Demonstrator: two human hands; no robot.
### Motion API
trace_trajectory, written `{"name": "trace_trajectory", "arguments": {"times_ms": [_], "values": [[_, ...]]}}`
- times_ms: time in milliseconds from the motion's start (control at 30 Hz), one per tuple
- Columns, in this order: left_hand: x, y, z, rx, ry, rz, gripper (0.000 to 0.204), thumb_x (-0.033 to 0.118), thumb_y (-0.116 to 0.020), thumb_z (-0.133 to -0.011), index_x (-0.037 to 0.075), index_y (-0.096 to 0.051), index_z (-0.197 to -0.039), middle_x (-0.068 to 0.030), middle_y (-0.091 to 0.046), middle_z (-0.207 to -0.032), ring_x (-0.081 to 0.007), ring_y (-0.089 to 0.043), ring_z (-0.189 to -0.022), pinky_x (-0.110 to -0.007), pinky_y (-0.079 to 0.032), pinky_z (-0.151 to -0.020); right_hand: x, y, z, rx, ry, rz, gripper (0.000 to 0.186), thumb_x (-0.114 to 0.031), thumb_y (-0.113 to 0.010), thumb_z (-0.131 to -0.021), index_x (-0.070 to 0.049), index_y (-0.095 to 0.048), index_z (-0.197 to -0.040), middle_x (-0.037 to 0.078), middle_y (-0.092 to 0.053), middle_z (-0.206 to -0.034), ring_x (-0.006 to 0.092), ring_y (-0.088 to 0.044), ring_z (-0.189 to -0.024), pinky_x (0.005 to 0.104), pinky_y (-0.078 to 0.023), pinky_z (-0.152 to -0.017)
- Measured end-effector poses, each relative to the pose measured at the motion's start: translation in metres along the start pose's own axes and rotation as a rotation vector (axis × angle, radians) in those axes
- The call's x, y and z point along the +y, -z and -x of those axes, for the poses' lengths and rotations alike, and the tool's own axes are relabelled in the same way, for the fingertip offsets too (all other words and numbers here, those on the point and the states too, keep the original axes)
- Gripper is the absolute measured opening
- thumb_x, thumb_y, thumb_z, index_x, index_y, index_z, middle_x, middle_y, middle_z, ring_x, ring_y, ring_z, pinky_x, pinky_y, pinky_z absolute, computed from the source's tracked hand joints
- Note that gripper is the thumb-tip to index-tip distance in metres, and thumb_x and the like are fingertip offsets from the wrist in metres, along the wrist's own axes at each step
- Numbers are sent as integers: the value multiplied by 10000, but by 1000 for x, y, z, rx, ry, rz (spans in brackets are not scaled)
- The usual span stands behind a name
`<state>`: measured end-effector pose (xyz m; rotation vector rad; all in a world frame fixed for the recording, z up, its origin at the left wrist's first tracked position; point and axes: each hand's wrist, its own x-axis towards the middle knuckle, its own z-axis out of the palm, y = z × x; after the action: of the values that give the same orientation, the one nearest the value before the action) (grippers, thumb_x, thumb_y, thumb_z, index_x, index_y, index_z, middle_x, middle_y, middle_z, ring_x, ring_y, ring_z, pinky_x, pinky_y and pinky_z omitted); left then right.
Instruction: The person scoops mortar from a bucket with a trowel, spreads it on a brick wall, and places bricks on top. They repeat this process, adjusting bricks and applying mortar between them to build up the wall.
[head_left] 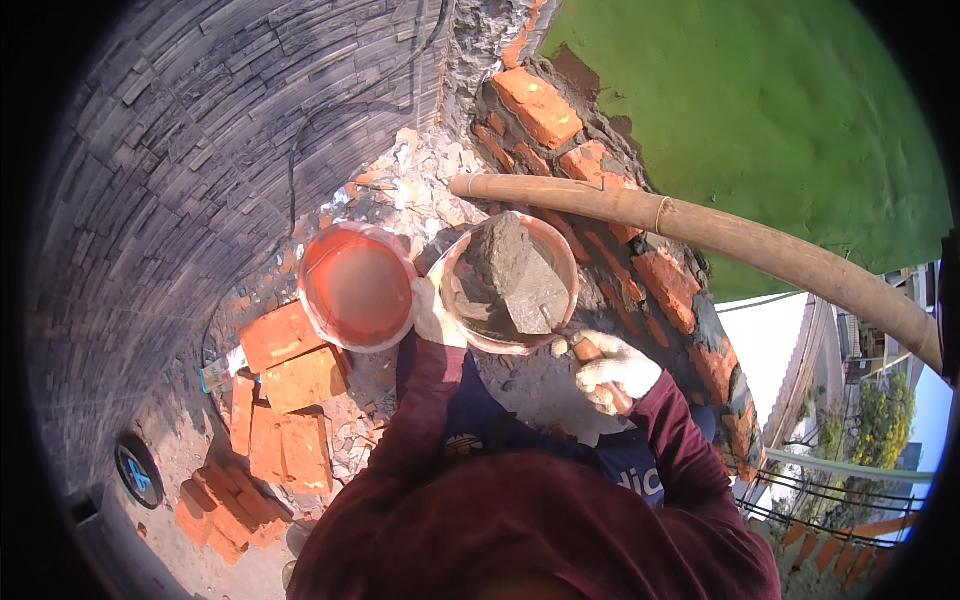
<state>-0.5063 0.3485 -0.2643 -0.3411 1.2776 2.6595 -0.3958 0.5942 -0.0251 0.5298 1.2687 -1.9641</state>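
Observation:
My gloved left hand (436, 315) is closed at the left rim of a bucket of grey mortar (480, 270), right beside a second bucket (355, 290) holding cloudy liquid. My gloved right hand (615, 372) grips the wooden handle of a trowel (535, 300), whose mortar-covered blade rests over the mortar inside the bucket. Behind the buckets, rows of red bricks (537, 105) set in wet mortar run along a green-sided wall (740, 120).
A bamboo pole (700, 230) slants across the brickwork. Loose bricks (300, 380) are piled at left beside a stone-tiled wall (190, 160). Rubble (410, 170) fills the corner, and a black round object (138, 470) lies lower left. Railings and rooftops show at right.

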Motion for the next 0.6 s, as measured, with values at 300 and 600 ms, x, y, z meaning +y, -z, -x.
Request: {"name": "trace_trajectory", "arguments": {"times_ms": [300,600], "values": [[-16,-9,22,12,51,-82,733,543,-259,-1151,-49,-609,-1405,-151,-678,-1363,-225,-646,-1238,-350,-511,-1067,-173,-22,-97,-27,167,-243,304,-177,-645,-1023,-3,-610,-1270,62,-634,-825,118,-591,-563,232,-469,-414],[-30,-22,25,1,88,-63,681,494,-301,-1160,-61,-643,-1359,-141,-710,-1312,-214,-674,-1186,-340,-524,-1041,-287,-24,-157,444,299,112,123,-158,-574,-1033,-38,-551,-1036,68,-594,-735,168,-583,-503,291,-504,-405]]}}
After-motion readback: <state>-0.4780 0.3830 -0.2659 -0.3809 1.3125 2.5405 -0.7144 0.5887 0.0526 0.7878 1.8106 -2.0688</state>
